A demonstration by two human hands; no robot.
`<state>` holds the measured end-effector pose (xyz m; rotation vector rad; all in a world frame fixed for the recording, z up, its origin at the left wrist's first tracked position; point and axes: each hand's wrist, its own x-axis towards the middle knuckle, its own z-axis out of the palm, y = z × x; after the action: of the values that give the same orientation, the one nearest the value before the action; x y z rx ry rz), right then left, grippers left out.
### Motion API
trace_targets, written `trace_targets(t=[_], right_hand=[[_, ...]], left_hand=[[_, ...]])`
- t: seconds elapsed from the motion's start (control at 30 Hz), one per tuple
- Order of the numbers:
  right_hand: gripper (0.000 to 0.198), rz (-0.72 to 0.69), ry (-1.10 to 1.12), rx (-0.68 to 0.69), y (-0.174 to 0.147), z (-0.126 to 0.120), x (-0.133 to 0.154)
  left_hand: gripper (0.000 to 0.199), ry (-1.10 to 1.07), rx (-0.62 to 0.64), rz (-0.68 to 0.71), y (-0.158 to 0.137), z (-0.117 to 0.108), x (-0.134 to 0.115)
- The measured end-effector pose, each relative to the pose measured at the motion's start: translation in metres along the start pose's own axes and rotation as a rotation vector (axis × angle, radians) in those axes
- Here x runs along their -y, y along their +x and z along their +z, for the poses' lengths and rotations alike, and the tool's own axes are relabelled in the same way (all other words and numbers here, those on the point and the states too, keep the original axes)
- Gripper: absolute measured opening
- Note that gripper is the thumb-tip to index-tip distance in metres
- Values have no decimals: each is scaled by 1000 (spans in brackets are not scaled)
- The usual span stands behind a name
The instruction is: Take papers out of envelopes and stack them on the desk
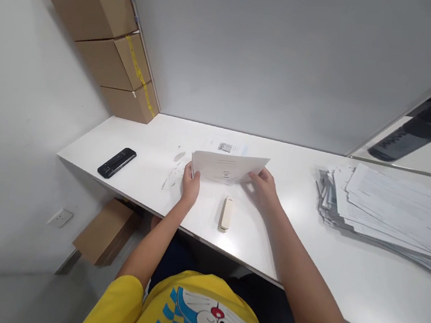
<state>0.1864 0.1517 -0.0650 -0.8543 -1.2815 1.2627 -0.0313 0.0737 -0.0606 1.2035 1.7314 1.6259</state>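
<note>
A thin bundle of white printed paper sheets [215, 166] is tilted up above the white table. My left hand [191, 184] is closed on its left end, thumb on the near face. At the right end, my right hand [263, 186] grips the same sheets between thumb and fingers. On the tabletop just below them lies a cream-coloured stapler [226, 214], pointing away from me and touched by neither hand. Behind the sheets, part of another paper with a QR code [224, 146] shows on the table; the rest of it is hidden.
A large messy stack of papers [398, 210] covers the table's right side. A black phone-like device [117, 162] lies near the left front edge. Cardboard boxes [127, 100] are piled at the back left, by a grey-white board [279, 58]. Another box [103, 231] stands below the table.
</note>
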Motion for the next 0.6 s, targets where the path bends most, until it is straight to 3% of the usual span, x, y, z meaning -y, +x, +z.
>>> trace_targets(t=[0.27,0.47,0.6], right_hand=[[29,0,50,-46,-1,7,10],[26,150,87,21,-1,4,7],[28,199,79,-20,0,0,5]], left_hand=[[24,-255,-48,-1,-2,3,-6],[13,-192,-84,-54,0,2,-10],[10,-88,-138,-39,1,2,-9]])
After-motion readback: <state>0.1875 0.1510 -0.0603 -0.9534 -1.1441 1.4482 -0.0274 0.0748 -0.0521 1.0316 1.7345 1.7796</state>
